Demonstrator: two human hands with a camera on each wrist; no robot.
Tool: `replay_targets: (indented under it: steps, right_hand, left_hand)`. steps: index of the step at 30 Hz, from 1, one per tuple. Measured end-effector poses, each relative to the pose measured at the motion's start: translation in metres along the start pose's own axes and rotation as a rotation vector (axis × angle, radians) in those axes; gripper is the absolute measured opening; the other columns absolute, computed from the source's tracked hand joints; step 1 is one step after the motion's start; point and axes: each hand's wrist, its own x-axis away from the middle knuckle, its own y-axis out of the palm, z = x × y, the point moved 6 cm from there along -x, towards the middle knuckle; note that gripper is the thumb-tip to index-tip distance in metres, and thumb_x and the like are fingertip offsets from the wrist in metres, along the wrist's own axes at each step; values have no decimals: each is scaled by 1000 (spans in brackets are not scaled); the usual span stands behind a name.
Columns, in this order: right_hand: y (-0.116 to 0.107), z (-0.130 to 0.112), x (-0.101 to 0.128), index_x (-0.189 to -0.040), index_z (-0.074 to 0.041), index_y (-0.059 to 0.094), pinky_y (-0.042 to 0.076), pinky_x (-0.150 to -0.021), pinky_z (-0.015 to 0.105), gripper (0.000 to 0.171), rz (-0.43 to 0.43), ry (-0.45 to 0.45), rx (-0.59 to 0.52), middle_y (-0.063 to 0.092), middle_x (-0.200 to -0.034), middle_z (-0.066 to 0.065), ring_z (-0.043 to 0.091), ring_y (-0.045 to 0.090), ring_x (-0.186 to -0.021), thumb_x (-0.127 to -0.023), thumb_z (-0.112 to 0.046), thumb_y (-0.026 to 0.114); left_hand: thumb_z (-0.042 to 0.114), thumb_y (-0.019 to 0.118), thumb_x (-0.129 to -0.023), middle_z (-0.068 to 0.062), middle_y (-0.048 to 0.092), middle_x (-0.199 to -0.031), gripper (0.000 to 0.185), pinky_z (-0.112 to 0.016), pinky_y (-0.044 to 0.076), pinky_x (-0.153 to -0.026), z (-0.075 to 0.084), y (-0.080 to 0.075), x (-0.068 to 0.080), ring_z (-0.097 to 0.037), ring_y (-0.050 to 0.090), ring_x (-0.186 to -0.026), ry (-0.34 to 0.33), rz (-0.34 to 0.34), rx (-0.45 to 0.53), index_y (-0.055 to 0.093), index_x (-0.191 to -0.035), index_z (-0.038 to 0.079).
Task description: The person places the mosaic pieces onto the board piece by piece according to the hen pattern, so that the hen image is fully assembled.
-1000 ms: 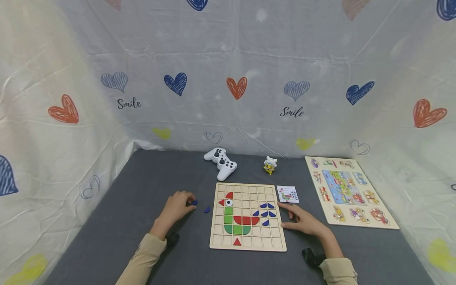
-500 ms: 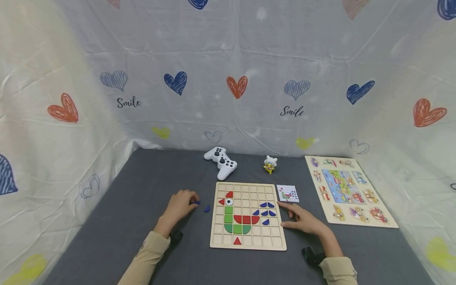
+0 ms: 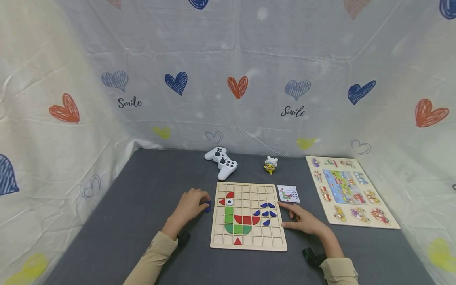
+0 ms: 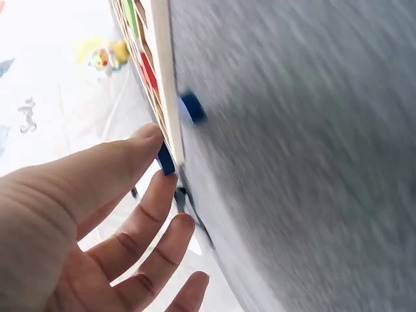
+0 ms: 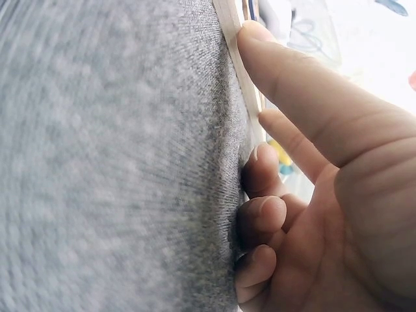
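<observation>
A wooden grid board (image 3: 263, 239) lies on the grey mat, with red, green and blue pieces set into a bird figure (image 3: 236, 219). My left hand (image 3: 202, 204) is at the board's left edge. Its thumb (image 4: 123, 153) and forefinger pinch a small blue piece (image 4: 166, 159). A second blue piece (image 4: 192, 107) lies on the mat against the board's edge (image 4: 162, 58). My right hand (image 3: 289, 215) rests on the mat at the board's right edge and holds nothing. Its thumb (image 5: 286, 65) touches the edge (image 5: 235, 26); the last three fingers curl loosely on the mat.
A white game controller (image 3: 221, 162) and a small duck figure (image 3: 270, 164) stand behind the board. A pattern card (image 3: 288, 194) lies at its upper right corner. A picture puzzle board (image 3: 350, 192) lies far right. Heart-print cloth walls enclose the mat.
My left hand has slid right with its blue piece, up to the board's left edge where the second blue piece lay. The right hand has stayed put.
</observation>
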Motion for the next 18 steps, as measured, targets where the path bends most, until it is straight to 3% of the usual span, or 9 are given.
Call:
replay_targets:
  steps: [10,18]
  right_hand:
    - [-1,-1,1,-139,-8,42,30,-53,22,68,3,-6,4,39,-81,3,7,31,-59,-81,-33,70]
    - [0,-1,0,-139,-8,42,30,-53,21,68,0,-13,5,40,-80,4,7,31,-59,-82,-33,70]
  left_hand:
    - [18,75,-76,3,57,-77,14,-39,41,-68,36,15,-6,-15,47,-76,138,-23,0,69,-88,17]
    - [23,72,-80,5,59,-83,10,-37,42,-72,64,27,-16,-14,49,-82,184,-118,6,69,-90,23]
